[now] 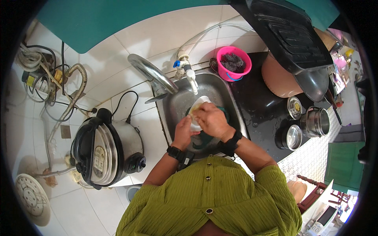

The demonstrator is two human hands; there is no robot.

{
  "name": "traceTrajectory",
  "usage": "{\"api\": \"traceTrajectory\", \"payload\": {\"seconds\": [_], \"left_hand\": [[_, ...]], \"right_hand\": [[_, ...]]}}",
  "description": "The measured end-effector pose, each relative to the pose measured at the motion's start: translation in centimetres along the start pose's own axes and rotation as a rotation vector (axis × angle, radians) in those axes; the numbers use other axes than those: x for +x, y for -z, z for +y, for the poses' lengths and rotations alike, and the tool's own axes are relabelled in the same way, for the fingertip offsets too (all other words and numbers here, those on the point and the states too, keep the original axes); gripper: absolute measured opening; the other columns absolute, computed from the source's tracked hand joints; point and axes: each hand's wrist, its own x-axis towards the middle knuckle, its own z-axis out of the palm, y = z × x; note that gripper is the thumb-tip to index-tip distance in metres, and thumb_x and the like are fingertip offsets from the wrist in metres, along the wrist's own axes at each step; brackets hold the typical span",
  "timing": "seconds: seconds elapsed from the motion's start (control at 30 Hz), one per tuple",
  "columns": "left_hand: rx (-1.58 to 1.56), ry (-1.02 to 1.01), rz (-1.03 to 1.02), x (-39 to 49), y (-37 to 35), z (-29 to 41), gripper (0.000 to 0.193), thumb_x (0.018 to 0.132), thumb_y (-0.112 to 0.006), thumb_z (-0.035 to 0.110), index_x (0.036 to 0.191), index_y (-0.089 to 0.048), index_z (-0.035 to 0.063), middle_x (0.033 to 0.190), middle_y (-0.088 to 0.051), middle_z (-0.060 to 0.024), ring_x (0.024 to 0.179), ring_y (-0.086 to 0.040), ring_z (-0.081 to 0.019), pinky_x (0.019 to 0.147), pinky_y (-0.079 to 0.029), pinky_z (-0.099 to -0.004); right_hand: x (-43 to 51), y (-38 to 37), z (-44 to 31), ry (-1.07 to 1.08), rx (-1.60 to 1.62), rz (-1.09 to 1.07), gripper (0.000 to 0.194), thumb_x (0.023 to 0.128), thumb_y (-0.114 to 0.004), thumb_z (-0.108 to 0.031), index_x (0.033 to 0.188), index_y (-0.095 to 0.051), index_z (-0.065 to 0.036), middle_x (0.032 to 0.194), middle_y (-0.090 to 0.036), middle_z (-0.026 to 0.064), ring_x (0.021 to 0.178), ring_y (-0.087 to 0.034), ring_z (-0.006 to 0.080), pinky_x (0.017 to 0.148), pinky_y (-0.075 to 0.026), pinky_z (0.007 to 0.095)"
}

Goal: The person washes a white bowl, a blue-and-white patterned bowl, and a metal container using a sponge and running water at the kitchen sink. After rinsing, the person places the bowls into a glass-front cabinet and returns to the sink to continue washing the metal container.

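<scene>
A small white dish (203, 99) is held over the stainless steel sink (174, 113), below the white tap (192, 81). My left hand (182, 132) grips its near left side, thumb on top. Inside the dish my right hand (213, 119) presses its bent fingers on a yellowish pad (194, 111), mostly hidden by the fingers. Beneath both hands a dark green item (203, 140) lies in the sink, its shape partly covered. Whether water runs from the tap I cannot tell.
A curved steel faucet (153, 72) arches over the sink's left rim. Left stands an electric pressure cooker (107, 150). A pink bucket (223, 67) with steel wool-like scrubbers sits behind right. Steel pots (314, 122), a lid (294, 107) and a large pinkish vessel (277, 76) occupy the black counter (257, 118).
</scene>
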Motion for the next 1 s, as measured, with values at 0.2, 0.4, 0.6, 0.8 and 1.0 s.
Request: {"api": "traceTrajectory", "payload": {"seconds": [0.2,0.4,0.6,0.8,1.0], "left_hand": [[-0.017,0.027,-0.075,-0.3,0.2,0.1,0.049,0.111,-0.044,0.043,0.134,-0.056,0.0004,0.124,-0.067,-0.0155,0.104,-0.071,-0.0311,0.080,-0.064,-0.0491],[-0.092,0.073,-0.142,-1.4,-0.2,1.4,0.059,0.111,-0.042,0.048,0.147,-0.046,0.0022,0.141,-0.059,-0.0183,0.120,-0.066,-0.0376,0.087,-0.060,-0.0589],[-0.294,0.164,-0.254,-1.3,0.2,2.1,0.065,0.111,-0.030,0.055,0.159,-0.030,0.0122,0.157,-0.044,-0.0171,0.137,-0.052,-0.0414,0.101,-0.052,-0.0650],[-0.584,0.275,-0.366,0.5,1.7,0.6,0.063,0.110,-0.027,0.058,0.159,-0.033,0.0190,0.158,-0.044,-0.0159,0.136,-0.053,-0.0425,0.098,-0.053,-0.0669],[-0.444,0.481,-0.256,2.8,3.8,-0.7,0.064,0.108,-0.026,0.061,0.153,-0.041,0.0184,0.145,-0.057,-0.0137,0.117,-0.067,-0.0412,0.074,-0.064,-0.0563]], "right_hand": [[1.8,-0.6,1.2,-0.021,-0.096,0.078,0.014,0.086,-0.072,-0.020,0.097,-0.077,-0.013,0.090,-0.065,0.0080,0.085,-0.067,0.0319,0.069,-0.056,0.0417],[-0.2,-1.3,7.9,-0.518,0.026,0.006,0.021,0.098,-0.061,-0.025,0.108,-0.074,-0.011,0.100,-0.069,0.0174,0.095,-0.068,0.0384,0.080,-0.056,0.0442],[-4.8,-2.9,12.6,-0.977,0.953,0.047,0.029,0.105,-0.059,-0.025,0.116,-0.068,0.000,0.109,-0.070,0.0080,0.102,-0.066,0.0168,0.087,-0.053,0.0310],[-4.8,-0.5,12.1,-1.080,1.342,-0.135,0.028,0.099,-0.071,-0.024,0.118,-0.070,-0.003,0.108,-0.073,0.0034,0.092,-0.069,0.0139,0.082,-0.054,0.0283],[-4.9,1.8,10.3,-1.085,1.465,-0.223,0.035,0.094,-0.075,-0.018,0.123,-0.067,0.000,0.111,-0.073,0.0055,0.098,-0.071,0.0160,0.088,-0.057,0.0312]]}}
